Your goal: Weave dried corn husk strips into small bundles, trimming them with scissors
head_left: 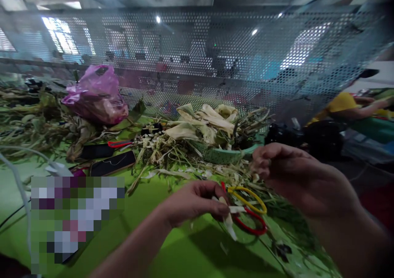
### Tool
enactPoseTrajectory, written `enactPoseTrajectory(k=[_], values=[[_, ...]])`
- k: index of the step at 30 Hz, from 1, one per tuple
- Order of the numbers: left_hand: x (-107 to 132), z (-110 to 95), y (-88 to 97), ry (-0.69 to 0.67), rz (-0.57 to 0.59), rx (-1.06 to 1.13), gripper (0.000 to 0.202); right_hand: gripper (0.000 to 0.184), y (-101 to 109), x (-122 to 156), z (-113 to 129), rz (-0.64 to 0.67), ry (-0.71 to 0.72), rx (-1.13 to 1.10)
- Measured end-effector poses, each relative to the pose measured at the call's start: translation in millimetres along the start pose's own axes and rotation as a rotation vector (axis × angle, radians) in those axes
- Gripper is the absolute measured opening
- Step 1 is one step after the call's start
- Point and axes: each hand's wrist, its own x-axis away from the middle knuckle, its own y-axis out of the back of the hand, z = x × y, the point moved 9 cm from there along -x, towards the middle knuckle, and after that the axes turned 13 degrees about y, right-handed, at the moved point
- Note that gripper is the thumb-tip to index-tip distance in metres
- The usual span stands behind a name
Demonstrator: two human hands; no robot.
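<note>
My left hand (205, 200) is closed in a pinch on pale strips of dried husk (229, 224), held low over the green table. Beside its fingertips are a yellow loop (250, 198) and a red loop (252, 225); whether the hand holds these too, I cannot tell. Raised to the right, my right hand (291, 175) has its fingers curled together, and what they hold, if anything, is hidden. Just beyond it stands a green basket (224, 154) heaped with pale dry husks (212, 122).
Dry plant scraps (156, 150) cover the table's back. A pink plastic bag (95, 95), a red-handled tool (119, 143), a dark phone-like slab (113, 164) and a white cable (18, 179) are on the left. Behind rises a perforated screen (191, 64). Another person's yellow sleeve (343, 103) shows at right.
</note>
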Motion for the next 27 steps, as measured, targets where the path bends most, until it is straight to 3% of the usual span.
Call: enactPoseTrajectory(k=[4, 7, 11, 20, 27], values=[[2, 5, -11.8, 0.043, 0.071, -0.017, 0.023, 0.024, 5, -1, -4, 0.034, -0.009, 0.035], [2, 9, -18.5, 0.080, 0.129, -0.045, 0.024, 0.018, 5, -2, -6, 0.068, -0.010, 0.040], [-1, 11, -14.9, 0.084, 0.120, -0.049, 0.027, 0.013, 4, -3, -7, 0.081, -0.003, 0.008], [-1, -1, 1.6, -0.033, -0.035, -0.016, 0.016, 0.017, 2, -11, 1, 0.028, 0.137, 0.095], [8, -22, 41.8, -0.191, -0.302, 0.042, 0.010, 0.020, 14, -15, 3, -0.054, 0.180, 0.305]])
